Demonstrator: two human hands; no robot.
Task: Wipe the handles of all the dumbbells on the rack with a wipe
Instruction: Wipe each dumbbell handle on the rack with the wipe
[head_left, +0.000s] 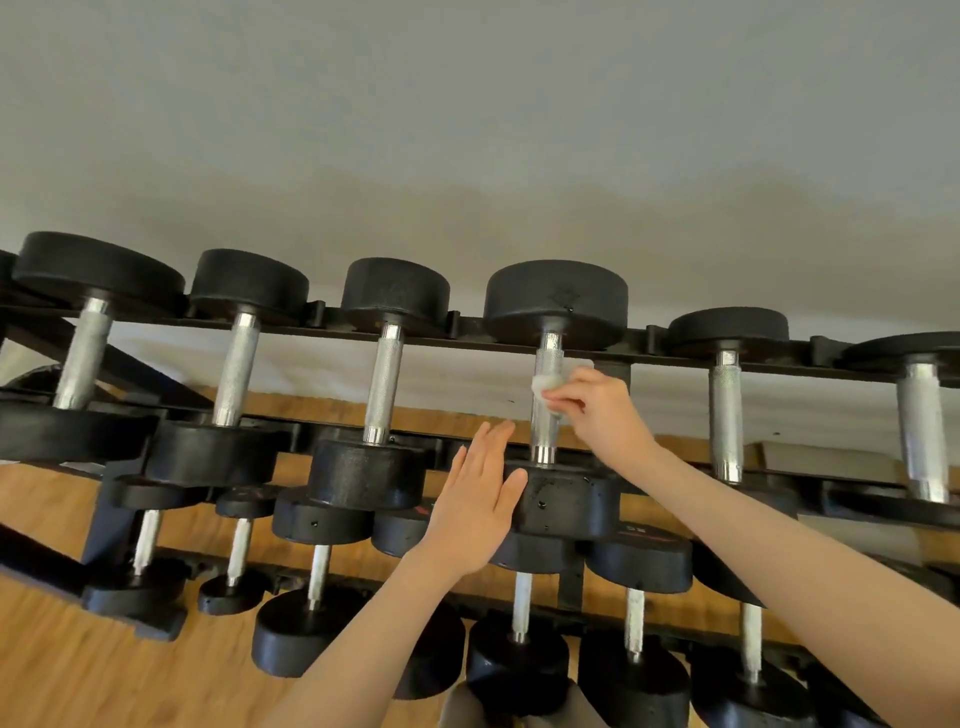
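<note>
Far to the left of the left hand: three black round-headed dumbbells with knurled silver steel handles (236, 364), lying across the top tier of the black metal two-tier rack (457, 344). Below them, on the lower tier, smaller black dumbbells with pale handles (318, 577).

Left hand (475, 499) flat, fingers straight and close together, thumb against the near black head (566, 501) of the fourth top-tier dumbbell, palm turned toward that head.

Just right of and above the left hand: knurled silver handle (546, 400) of that fourth dumbbell, standing between its two black heads. Small crumpled white wipe (545, 385) pressed against the upper part of this handle.

Right hand (597, 410) pinching the wipe between curled fingertips and thumb, wrist coming in from the lower right.

Right of the right hand: two more black dumbbells with silver handles (725, 415) on the same top tier. Behind everything, grey wall (467, 130); beneath the rack, light wooden floor (78, 665).
</note>
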